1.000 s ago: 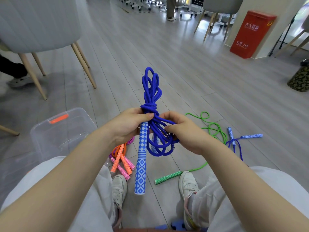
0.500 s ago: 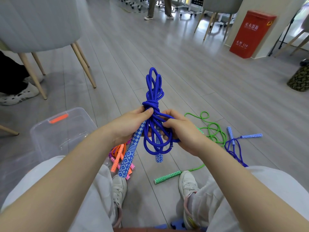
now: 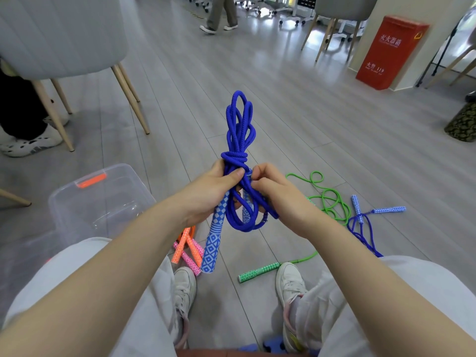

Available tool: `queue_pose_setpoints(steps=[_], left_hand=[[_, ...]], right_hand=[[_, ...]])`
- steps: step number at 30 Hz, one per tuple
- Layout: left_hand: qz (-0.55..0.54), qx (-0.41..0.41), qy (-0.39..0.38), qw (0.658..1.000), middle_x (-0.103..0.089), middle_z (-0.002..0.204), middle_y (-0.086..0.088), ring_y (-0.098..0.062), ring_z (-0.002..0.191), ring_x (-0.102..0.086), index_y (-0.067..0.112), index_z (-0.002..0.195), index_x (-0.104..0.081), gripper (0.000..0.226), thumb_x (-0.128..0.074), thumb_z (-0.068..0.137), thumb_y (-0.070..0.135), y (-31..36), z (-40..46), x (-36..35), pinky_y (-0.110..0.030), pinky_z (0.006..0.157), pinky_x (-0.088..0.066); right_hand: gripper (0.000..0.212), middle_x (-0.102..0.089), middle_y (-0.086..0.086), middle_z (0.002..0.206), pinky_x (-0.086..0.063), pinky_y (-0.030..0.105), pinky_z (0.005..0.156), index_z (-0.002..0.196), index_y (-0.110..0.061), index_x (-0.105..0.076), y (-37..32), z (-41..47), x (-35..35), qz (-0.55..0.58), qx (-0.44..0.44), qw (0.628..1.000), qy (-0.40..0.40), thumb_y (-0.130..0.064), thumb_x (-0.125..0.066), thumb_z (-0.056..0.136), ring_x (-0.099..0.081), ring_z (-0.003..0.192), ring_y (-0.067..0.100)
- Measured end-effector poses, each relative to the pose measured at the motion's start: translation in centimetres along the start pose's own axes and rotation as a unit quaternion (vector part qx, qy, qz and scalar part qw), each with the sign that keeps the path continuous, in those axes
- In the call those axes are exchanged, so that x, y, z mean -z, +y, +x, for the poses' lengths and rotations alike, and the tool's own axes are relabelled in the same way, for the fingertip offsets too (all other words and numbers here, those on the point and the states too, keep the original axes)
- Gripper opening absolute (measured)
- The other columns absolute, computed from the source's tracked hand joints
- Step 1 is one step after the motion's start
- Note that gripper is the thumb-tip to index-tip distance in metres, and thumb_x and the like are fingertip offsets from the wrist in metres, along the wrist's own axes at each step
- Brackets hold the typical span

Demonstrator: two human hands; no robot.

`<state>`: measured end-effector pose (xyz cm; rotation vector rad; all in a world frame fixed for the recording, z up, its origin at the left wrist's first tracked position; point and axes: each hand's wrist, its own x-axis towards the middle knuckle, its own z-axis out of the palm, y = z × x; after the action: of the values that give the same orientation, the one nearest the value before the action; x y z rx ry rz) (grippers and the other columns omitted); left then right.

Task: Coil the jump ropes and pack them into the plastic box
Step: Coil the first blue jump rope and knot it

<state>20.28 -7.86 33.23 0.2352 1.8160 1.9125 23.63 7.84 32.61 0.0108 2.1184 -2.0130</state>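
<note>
Blue coiled jump rope (image 3: pixel 238 161) held upright above the floor (image 3: pixel 283 119), left hand (image 3: pixel 206 194) gripping bundle and patterned handle (image 3: pixel 212 243) under the knot, right hand (image 3: pixel 273 194) pinching strands beside it, clear plastic box (image 3: pixel 103 199) on floor at left, green rope (image 3: pixel 327 199) lying at right.

The second blue handle (image 3: pixel 246 207) is mostly hidden behind the rope loops (image 3: pixel 242 202).

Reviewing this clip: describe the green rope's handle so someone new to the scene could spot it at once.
Start at the person's right shoe near the bottom of the view. The green handle lies on the floor just left of its toe, its cord trailing up and right. It is the only green handle; the others are blue, orange or pink.
</note>
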Motion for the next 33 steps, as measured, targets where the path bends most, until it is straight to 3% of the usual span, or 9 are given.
queue_pose_setpoints(steps=[2,7,10,13,16,19,24,29,33], left_hand=[[0.017,-0.009,0.004,1.0,-0.061,0.101,-0.009,-0.018,0.077,-0.059,0.017,0.128,-0.045,0.029,-0.05,0.1,0.024,-0.3,0.1,0.1,-0.033,0.069,-0.054],[0.037,-0.014,0.027,0.999,-0.062,0.097,-0.007,-0.017,0.071,-0.058,0.022,0.127,-0.042,0.028,-0.048,0.1,0.025,-0.6,0.3,-0.2,-0.034,0.067,-0.051],[0.029,-0.018,0.036,0.999,-0.064,0.103,-0.009,-0.025,0.091,-0.064,0.024,0.129,-0.04,0.03,-0.048,0.1,0.025,-1.0,0.6,-0.4,-0.044,0.087,-0.053],[0.036,-0.022,0.041,0.998,-0.066,0.095,-0.003,-0.015,0.079,-0.066,0.027,0.127,-0.041,0.027,-0.047,0.1,0.026,-1.1,0.6,-0.5,-0.037,0.075,-0.055],[0.066,-0.005,0.037,0.997,-0.067,0.092,-0.004,-0.018,0.073,-0.067,0.026,0.126,-0.039,0.029,-0.048,0.099,0.031,-1.3,0.7,-0.4,-0.037,0.074,-0.055],[0.078,0.004,0.01,0.997,-0.068,0.088,-0.005,-0.016,0.064,-0.065,0.022,0.127,-0.035,0.042,-0.059,0.094,0.032,-0.9,0.6,-0.4,-0.034,0.067,-0.053],[0.122,0.017,-0.035,0.992,-0.068,0.105,-0.01,-0.025,0.092,-0.069,0.028,0.135,-0.032,0.074,-0.074,0.075,0.018,-0.5,0.5,0.2,-0.04,0.085,-0.056],[0.164,0.02,-0.061,0.984,-0.069,0.093,-0.01,-0.014,0.079,-0.068,0.03,0.134,-0.033,0.06,-0.061,0.088,0.003,0.4,0.1,0.8,-0.022,0.064,-0.051],[0.179,-0.009,-0.053,0.982,-0.07,0.089,-0.005,-0.015,0.076,-0.065,0.032,0.129,-0.041,0.054,-0.062,0.088,0.003,0.8,-0.2,1.4,-0.025,0.067,-0.052]], right_hand=[[0.014,-0.06,0.013,0.097,-0.047,0.039,0.072,0.094,-0.017,-0.047,0.2,-0.1,0.3,0.017,0.005,1.0,-0.019,-0.014,-0.06,0.087,-0.058,0.081,0.028],[0.024,-0.06,0.009,0.108,-0.051,0.039,0.074,0.096,-0.013,-0.047,0.1,-0.1,0.6,0.036,-0.022,0.999,-0.013,-0.004,-0.067,0.087,-0.063,0.078,0.023],[0.029,-0.06,0.01,0.112,-0.052,0.043,0.08,0.098,-0.012,-0.046,0.0,-0.2,0.7,0.037,-0.03,0.999,-0.026,0.004,-0.067,0.085,-0.063,0.084,0.027],[0.039,-0.061,0.015,0.116,-0.053,0.045,0.077,0.093,-0.015,-0.045,0.1,-0.2,0.4,0.002,-0.029,1.0,-0.007,0.004,-0.074,0.076,-0.065,0.08,0.03],[0.046,-0.059,0.017,0.118,-0.055,0.054,0.08,0.089,-0.017,-0.043,0.6,-0.1,-0.1,-0.031,-0.037,0.999,0.024,0.0,-0.08,0.067,-0.067,0.081,0.041],[0.039,-0.061,0.011,0.112,-0.057,0.042,0.067,0.089,-0.016,-0.042,0.8,-0.1,-0.2,-0.054,-0.024,0.997,0.045,0.002,-0.073,0.075,-0.069,0.072,0.029],[0.035,-0.062,0.01,0.104,-0.046,0.031,0.055,0.09,-0.017,-0.04,0.7,-0.2,0.1,-0.126,-0.014,0.99,0.056,0.005,-0.064,0.077,-0.059,0.061,0.022],[0.034,-0.061,-0.001,0.104,-0.053,0.035,0.06,0.098,-0.016,-0.042,-0.5,-0.5,1.0,-0.186,0.008,0.982,0.039,-0.002,-0.067,0.079,-0.062,0.061,0.016],[0.048,-0.059,-0.003,0.112,-0.058,0.036,0.065,0.12,-0.024,-0.045,-0.4,-0.4,1.0,-0.186,0.005,0.982,0.032,-0.006,-0.064,0.08,-0.067,0.068,0.019]])
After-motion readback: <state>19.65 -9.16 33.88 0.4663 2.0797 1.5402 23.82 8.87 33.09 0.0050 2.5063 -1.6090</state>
